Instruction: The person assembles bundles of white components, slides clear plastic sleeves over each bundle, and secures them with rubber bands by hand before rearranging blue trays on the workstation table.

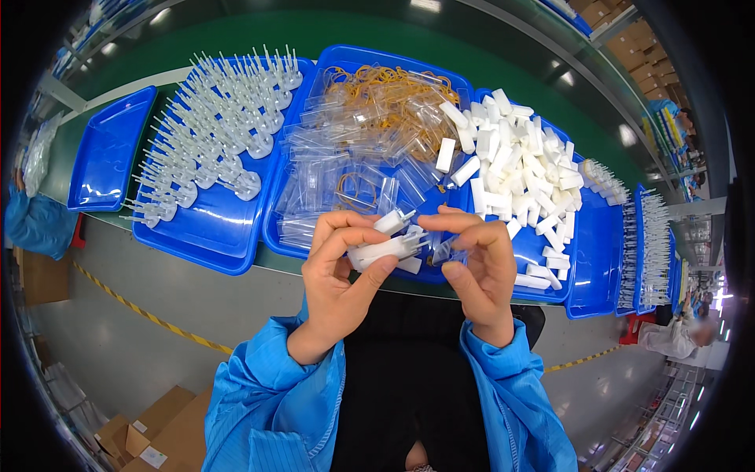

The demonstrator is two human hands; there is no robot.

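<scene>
My left hand (pixel 340 263) is closed around a few white pieces (pixel 377 253) with thin prongs sticking out to the right. Just across from the prong tips, my right hand (pixel 486 271) pinches a small clear plastic piece (pixel 448 253) between thumb and fingers. Both hands are raised over the near edge of a blue tray (pixel 271 228) holding clear plastic sleeves (pixel 330 145) and orange rubber bands (pixel 393 82). White rectangular blocks (pixel 523 169) lie heaped in the blue tray beyond my right hand.
On the left, a blue tray (pixel 212 248) carries rows of upright pronged white parts (pixel 212 118). Farther left lies another blue tray (pixel 106 157). More trays with pronged parts (pixel 654 244) line the bench at right. Cardboard boxes (pixel 157 429) stand on the floor; people are nearby.
</scene>
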